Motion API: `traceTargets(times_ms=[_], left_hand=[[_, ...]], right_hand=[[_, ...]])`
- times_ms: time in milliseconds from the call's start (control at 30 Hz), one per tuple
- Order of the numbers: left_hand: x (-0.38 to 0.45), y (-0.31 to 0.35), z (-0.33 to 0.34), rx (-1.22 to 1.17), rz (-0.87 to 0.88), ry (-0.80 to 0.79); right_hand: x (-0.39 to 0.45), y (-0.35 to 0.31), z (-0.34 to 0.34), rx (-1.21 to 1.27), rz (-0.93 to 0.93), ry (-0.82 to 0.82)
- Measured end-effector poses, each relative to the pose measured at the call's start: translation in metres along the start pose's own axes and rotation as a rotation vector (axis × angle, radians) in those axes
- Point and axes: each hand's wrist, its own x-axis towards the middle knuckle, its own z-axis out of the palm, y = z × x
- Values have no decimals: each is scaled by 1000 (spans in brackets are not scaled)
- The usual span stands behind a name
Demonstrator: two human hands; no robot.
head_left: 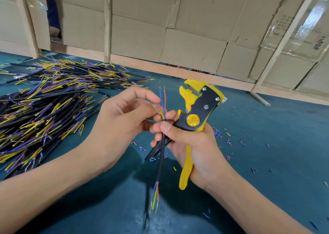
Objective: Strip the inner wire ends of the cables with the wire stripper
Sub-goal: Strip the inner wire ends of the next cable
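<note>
Teal table [267, 144]: right hand [192, 144] grips wire stripper [197, 112] & cable [161, 155]; left hand [124, 116] pinches yellow wire [161, 112]; cable pile [44, 105] left of hands.

Left hand [124, 119] pinching, right hand [192, 144] gripping, forearms converging

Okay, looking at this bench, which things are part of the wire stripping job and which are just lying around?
Part of the job:
- black cable held upright in both hands
- wire stripper, in the right hand
- left hand pinching the inner wires
- pile of cables on the left

Lying about:
- insulation scraps on the green table
- cardboard panels behind
</note>
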Motion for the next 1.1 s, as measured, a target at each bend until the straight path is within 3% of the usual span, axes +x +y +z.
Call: traceTargets(times_ms=[167, 333, 567, 700, 967, 1100], left_hand=[[-1, -3, 1, 25, -52, -1], [-4, -6, 2, 148, 75, -21], [2, -8, -3, 194, 79, 70], [2, -3, -4, 355, 152, 51], [2, 3, -2, 394, 87, 15], [2, 7, -5, 465, 78, -41]], right_hand=[[1, 2, 0, 8, -1, 1], [0, 2, 2, -7, -22, 15], [1, -7, 0, -62, 54, 103], [2, -8, -1, -123, 37, 160], [2, -10, -2, -116, -11, 122], [4, -12, -6, -248, -41, 150]])
